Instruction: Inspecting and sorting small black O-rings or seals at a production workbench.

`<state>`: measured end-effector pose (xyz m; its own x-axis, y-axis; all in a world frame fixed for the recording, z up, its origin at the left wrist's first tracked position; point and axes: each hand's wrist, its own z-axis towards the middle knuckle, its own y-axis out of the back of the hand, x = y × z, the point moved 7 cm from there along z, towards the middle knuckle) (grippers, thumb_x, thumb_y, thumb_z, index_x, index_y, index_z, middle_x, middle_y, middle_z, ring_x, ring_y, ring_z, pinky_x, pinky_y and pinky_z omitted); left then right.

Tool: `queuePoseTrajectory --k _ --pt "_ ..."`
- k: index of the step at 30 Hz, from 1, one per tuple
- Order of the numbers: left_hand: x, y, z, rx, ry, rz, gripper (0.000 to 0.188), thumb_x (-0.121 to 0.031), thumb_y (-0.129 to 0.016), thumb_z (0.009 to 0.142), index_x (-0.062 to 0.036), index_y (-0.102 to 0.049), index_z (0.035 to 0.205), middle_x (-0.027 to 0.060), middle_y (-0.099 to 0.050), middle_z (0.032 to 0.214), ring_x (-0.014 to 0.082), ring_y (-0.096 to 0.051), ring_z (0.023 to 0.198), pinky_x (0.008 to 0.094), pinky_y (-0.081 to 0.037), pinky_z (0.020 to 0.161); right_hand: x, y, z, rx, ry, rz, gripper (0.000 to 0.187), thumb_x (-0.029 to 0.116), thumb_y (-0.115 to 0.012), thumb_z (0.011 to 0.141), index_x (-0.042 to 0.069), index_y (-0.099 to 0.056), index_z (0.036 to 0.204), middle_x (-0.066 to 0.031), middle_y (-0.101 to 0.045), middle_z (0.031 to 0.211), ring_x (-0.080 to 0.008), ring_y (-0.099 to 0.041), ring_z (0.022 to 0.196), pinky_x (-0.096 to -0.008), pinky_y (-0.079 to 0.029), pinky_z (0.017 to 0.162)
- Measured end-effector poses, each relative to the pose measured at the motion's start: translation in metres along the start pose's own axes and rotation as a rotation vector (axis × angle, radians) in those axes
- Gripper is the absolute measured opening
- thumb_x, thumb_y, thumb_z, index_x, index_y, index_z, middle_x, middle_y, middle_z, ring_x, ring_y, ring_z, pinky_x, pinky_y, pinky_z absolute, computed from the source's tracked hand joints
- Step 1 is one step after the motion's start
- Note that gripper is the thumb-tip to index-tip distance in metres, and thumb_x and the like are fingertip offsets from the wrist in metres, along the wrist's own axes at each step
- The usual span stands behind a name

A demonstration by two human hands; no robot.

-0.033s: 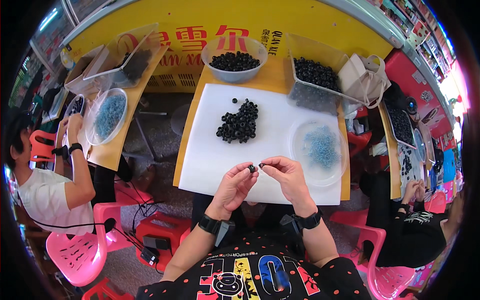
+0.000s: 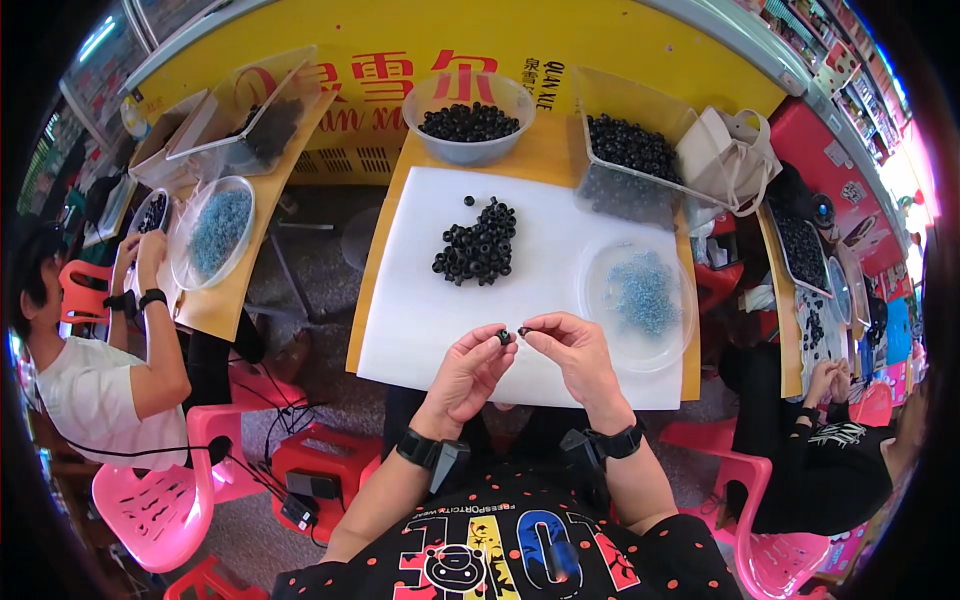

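Close together over the near part of the white foam sheet (image 2: 420, 220), my two hands meet fingertip to fingertip. My left hand (image 2: 468, 375) pinches a small round black bead-like piece (image 2: 503, 338) between thumb and fingers. Right beside it, my right hand (image 2: 580, 365) is closed at the thumb and index finger on a tiny dark piece (image 2: 523, 331), too small to name. Farther back on the sheet lies a pile of black bead-like pieces (image 2: 478, 250) with holes, and a single one (image 2: 469, 201) sits apart behind it. Small light-blue pieces (image 2: 645, 295) fill a clear round tray (image 2: 596, 325) on the right.
A clear bowl (image 2: 468, 150) and a clear bin (image 2: 627, 200), both holding black pieces, stand at the back beside a white handbag (image 2: 725, 160). At the left table (image 2: 225, 310) and the right table (image 2: 790, 345), other people handle similar pieces. Pink chairs (image 2: 155, 510) flank me.
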<state>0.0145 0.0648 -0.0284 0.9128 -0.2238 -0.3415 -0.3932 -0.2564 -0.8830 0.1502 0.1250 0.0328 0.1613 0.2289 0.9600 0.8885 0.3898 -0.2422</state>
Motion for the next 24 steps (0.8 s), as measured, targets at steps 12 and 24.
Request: queuePoseTrajectory --k 12,24 --pt "-0.002 -0.003 -0.004 0.024 -0.033 0.112 0.023 -0.003 -0.065 0.094 -0.0002 -0.065 0.117 0.0110 -0.070 0.105 0.0181 -0.070 0.095 0.0287 -0.060 0.087 0.022 -0.008 -0.013 -0.038 0.097 -0.279 0.016 0.004 -0.073 0.088 0.000 -0.074 0.104 -0.0052 -0.073 0.096 -0.0094 -0.066 0.084 -0.0226 -0.052 0.076" --pt "-0.010 -0.005 -0.008 0.030 -0.109 0.247 0.024 -0.001 -0.066 0.094 0.0012 -0.068 0.117 0.0114 -0.071 0.107 0.0181 -0.069 0.095 0.0315 -0.058 0.089 0.042 -0.023 -0.024 -0.048 0.286 -0.655 0.016 0.003 -0.074 0.085 0.000 -0.074 0.101 -0.0104 -0.074 0.095 -0.0146 -0.069 0.078 -0.0257 -0.054 0.070"
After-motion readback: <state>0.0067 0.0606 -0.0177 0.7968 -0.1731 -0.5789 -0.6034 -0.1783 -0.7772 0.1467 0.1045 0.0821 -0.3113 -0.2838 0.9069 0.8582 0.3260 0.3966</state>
